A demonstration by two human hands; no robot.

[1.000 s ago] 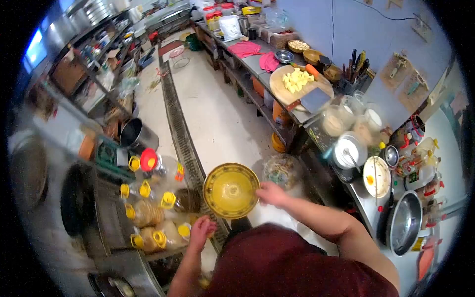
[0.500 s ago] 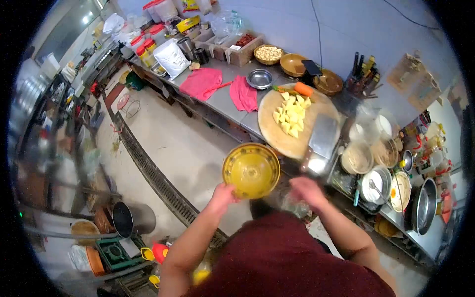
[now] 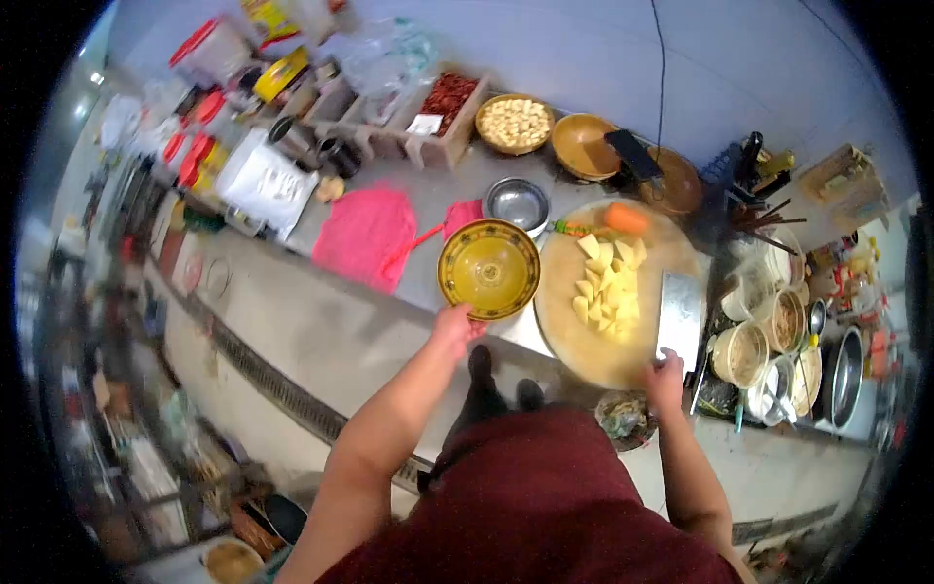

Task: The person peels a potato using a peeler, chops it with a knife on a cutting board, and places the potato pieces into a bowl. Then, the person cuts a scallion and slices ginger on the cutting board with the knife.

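Note:
My left hand (image 3: 459, 331) grips the near rim of a yellow bowl (image 3: 488, 273) with a dark patterned edge, held at the counter's front edge. My right hand (image 3: 665, 382) is closed around the handle end of a cleaver, whose broad blade (image 3: 679, 313) lies along the right side of the round cutting board (image 3: 564, 321). Pale yellow potato chunks (image 3: 611, 287) are heaped in the middle of the board, left of the blade. Behind them rests an orange carrot (image 3: 626, 218). The cleaver's handle is mostly hidden by my fingers.
A metal bowl (image 3: 517, 204) and a pink cloth (image 3: 365, 238) lie left of the board. Behind are a basket of garlic cloves (image 3: 516, 125) and a brown bowl (image 3: 584, 146). Several seasoning tubs (image 3: 739, 352) crowd the right. A waste bin (image 3: 625, 417) stands below the board.
My left hand has brought the yellow bowl closer to the counter. My right hand, apart from the cleaver before, has closed on its handle. The view has turned and moved nearer the counter.

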